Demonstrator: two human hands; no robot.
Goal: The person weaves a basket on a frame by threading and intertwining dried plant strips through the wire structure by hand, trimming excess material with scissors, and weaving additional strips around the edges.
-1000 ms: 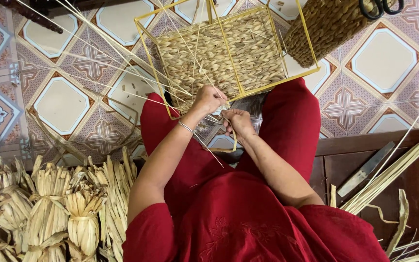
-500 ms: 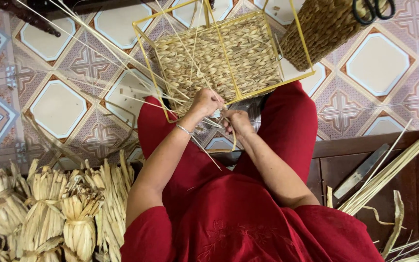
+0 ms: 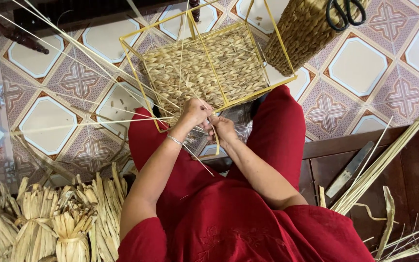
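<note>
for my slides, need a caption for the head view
Both hands weave straw strands on a yellow wire frame over a tiled floor.

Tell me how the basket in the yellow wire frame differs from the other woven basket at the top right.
The framed basket is unfinished: only a flat woven panel fills its yellow wire frame, with loose strands sticking out, and both the left hand and right hand work at its near edge. The round basket is fully woven, shows no frame, looks darker, and has black scissors resting on it, untouched. Both are woven from dried plant fibre and sit on the tiled floor.
</note>
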